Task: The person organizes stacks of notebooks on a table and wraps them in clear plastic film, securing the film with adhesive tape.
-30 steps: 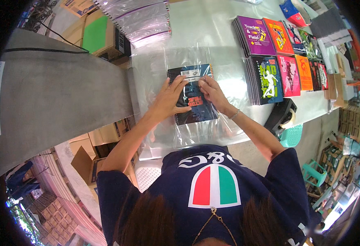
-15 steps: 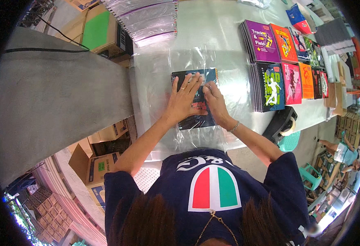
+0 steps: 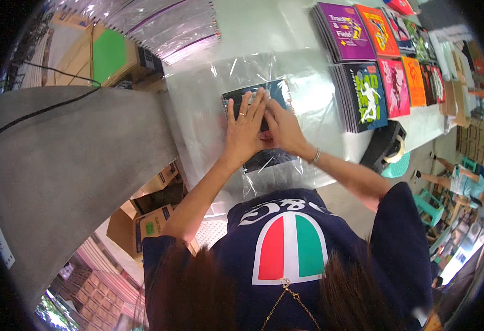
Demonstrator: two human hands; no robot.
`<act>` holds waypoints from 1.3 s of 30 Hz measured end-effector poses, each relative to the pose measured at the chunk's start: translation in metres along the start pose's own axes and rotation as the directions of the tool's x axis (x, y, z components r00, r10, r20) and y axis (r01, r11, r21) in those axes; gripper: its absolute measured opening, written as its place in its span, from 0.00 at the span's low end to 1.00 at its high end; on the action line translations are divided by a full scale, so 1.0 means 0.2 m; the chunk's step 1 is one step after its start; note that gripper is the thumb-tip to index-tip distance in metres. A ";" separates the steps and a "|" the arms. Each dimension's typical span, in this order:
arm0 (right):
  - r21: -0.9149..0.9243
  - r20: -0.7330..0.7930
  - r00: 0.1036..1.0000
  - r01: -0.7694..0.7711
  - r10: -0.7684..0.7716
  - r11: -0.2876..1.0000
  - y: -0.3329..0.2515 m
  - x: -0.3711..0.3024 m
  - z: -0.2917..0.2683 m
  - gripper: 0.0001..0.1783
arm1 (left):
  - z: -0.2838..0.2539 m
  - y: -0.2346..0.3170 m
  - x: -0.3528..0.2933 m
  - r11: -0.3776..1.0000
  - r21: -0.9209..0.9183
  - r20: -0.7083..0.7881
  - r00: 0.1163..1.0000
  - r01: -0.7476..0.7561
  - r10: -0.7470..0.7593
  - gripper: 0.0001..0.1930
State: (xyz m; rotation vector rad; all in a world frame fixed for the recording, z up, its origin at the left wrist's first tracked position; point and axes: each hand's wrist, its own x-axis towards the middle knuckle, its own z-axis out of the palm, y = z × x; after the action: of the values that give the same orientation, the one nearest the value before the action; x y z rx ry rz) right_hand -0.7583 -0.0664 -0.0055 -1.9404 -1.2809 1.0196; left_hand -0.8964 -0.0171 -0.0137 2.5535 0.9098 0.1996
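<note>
A dark spiral notebook [image 3: 272, 161] lies on a sheet of clear plastic film [image 3: 203, 135] on the table, tilted slightly, with glossy film over its cover. My left hand [image 3: 245, 129] presses on the cover with its fingers spread; a ring shows on one finger. My right hand [image 3: 286, 131] is against the left one, its fingers bent and pressed together beside the left fingertips. Whatever the right fingers pinch, if anything, is hidden. Most of the cover is behind both hands.
Stacks of colourful notebooks [image 3: 371, 96] stand to the right, near a black tape dispenser [image 3: 382, 146]. Film-wrapped bundles [image 3: 167, 25] lie at the far left. A grey concrete surface [image 3: 82, 160] and cardboard boxes [image 3: 154, 223] border the left. Another person [image 3: 467, 182] is at the far right.
My right hand has moved up and left across the notebook to meet the left hand's fingers. The left hand stays spread on the cover. The whole view has tilted and shifted.
</note>
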 end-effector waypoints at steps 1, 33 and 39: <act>0.029 0.050 0.997 0.063 -0.064 0.998 0.03 0.06 -0.04 0.14 | 0.00 0.00 0.01 0.999 -0.039 -0.023 1.000 -0.001 0.000 0.60; -0.388 -0.537 0.724 0.244 -0.433 0.889 0.20 -0.36 -0.23 0.34 | -0.05 -0.09 -0.13 0.943 -0.071 -0.163 0.929 0.325 -0.333 0.27; -0.155 -0.986 0.134 -0.516 -0.099 0.842 0.91 -1.11 -0.75 0.13 | -0.05 -0.04 -0.09 0.954 -0.083 -0.154 0.942 0.288 -0.297 0.27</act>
State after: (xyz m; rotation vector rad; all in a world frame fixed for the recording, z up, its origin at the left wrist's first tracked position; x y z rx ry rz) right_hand -0.5982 -0.3473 -0.0121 -2.4240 -0.3698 -0.7120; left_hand -0.9183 -0.0202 -0.0072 2.3367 1.3121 0.3461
